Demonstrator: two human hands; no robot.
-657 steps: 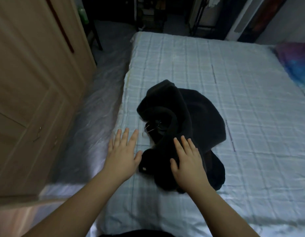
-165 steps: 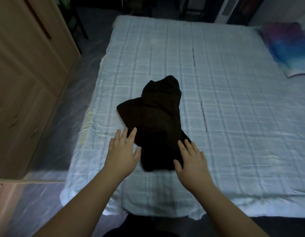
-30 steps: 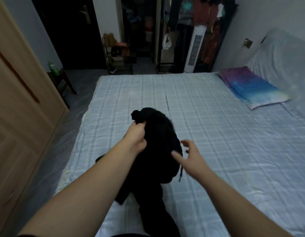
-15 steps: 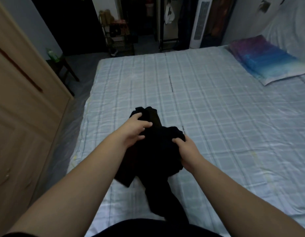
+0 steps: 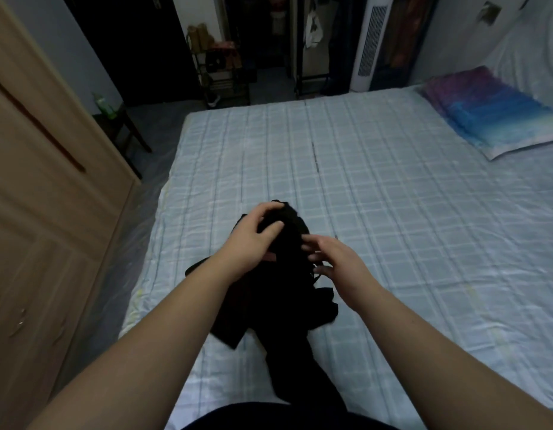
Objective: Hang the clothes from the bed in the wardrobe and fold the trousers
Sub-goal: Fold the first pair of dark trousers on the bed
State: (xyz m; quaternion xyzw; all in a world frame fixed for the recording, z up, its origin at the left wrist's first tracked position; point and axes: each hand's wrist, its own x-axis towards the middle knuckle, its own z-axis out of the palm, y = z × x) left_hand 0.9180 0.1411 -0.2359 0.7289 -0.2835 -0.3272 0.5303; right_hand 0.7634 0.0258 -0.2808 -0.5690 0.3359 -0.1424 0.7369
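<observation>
Checked pale-blue sheet covers the bed (image 5: 377, 193), with a wooden wardrobe (image 5: 45, 187) at left and a blue-purple pillow (image 5: 498, 119) at far right. No legible writing or labels. Black trousers (image 5: 284, 293) sit bunched at the near edge, one leg trailing nearer. Left hand (image 5: 253, 237) is clamped on the upper bunch. Right hand (image 5: 340, 262) has fingers spread, tips touching the fabric's right side.

Dim room; white tower fan (image 5: 368, 45) by the far wall; cluttered metal rack (image 5: 221, 72) beyond; pale grey floor (image 5: 154, 125).
</observation>
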